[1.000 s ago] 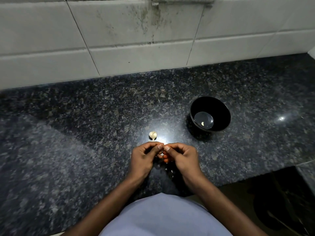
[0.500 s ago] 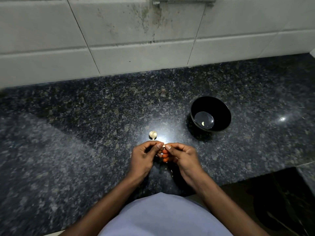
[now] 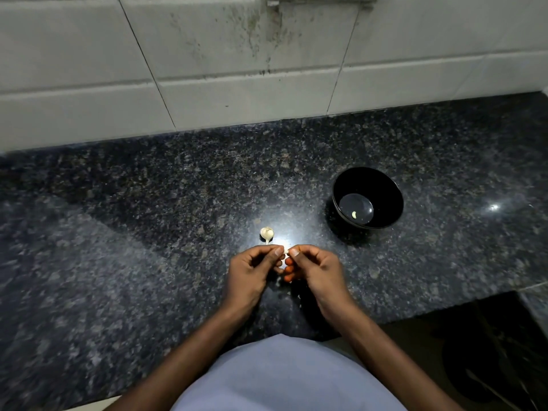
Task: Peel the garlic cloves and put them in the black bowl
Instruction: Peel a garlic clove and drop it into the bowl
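My left hand (image 3: pixel 252 272) and my right hand (image 3: pixel 315 269) meet fingertip to fingertip just above the dark granite counter (image 3: pixel 148 232). Together they pinch a small pale garlic clove (image 3: pixel 286 250), mostly hidden by the thumbs and fingers. A piece of a garlic bulb (image 3: pixel 267 233) with a short stem lies on the counter just beyond my left hand. The black bowl (image 3: pixel 388 191) stands to the right and farther back, with one peeled clove (image 3: pixel 354 215) at its bottom.
A white tiled wall (image 3: pixel 237 69) closes the back of the counter. The counter's front edge steps back at the lower right, where a dark floor area (image 3: pixel 489 351) shows. My pale blue shirt fills the bottom centre.
Both hands stay in the same place; the fingertips have shifted slightly around the clove. Bowl and bulb piece have not moved.
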